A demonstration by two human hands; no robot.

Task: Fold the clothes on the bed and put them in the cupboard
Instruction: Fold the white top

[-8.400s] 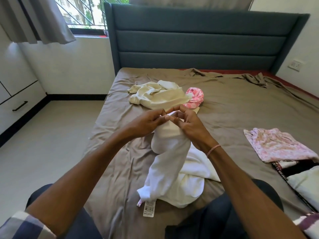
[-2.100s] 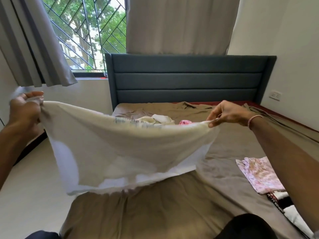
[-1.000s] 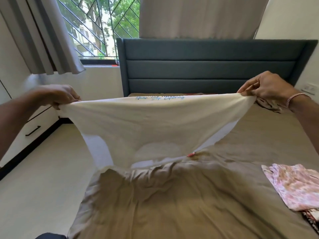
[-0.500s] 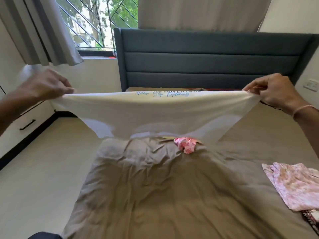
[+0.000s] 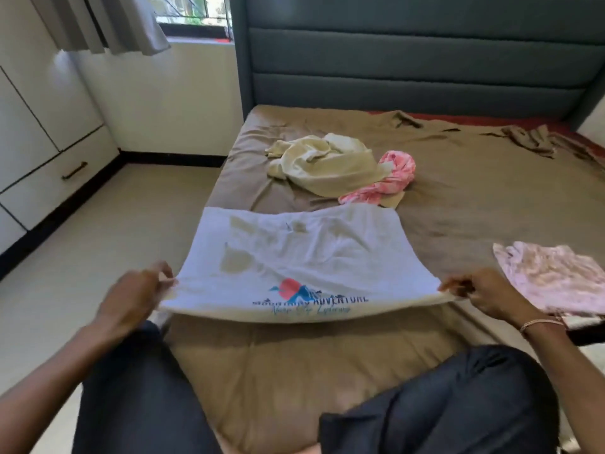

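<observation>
A white T-shirt (image 5: pixel 294 257) with a red and blue mountain print is stretched out over the brown bedsheet (image 5: pixel 474 204). Its far edge lies on the bed and its near edge is lifted. My left hand (image 5: pixel 131 299) pinches the near left corner. My right hand (image 5: pixel 484 293) pinches the near right corner. A crumpled cream garment (image 5: pixel 324 162) and a pink garment (image 5: pixel 389 178) lie further up the bed. A folded pale pink floral cloth (image 5: pixel 556 276) lies at the right.
White cupboard drawers (image 5: pixel 49 178) with a dark handle stand along the left wall beside the floor (image 5: pixel 108 237). A teal padded headboard (image 5: pixel 419 54) closes the far end. My knees in dark trousers (image 5: pixel 451 404) rest on the bed's near edge.
The T-shirt was held up spread in the air. Both hands have brought it down and towards me, laying its far part flat on the sheet; the cream and pink garments now show.
</observation>
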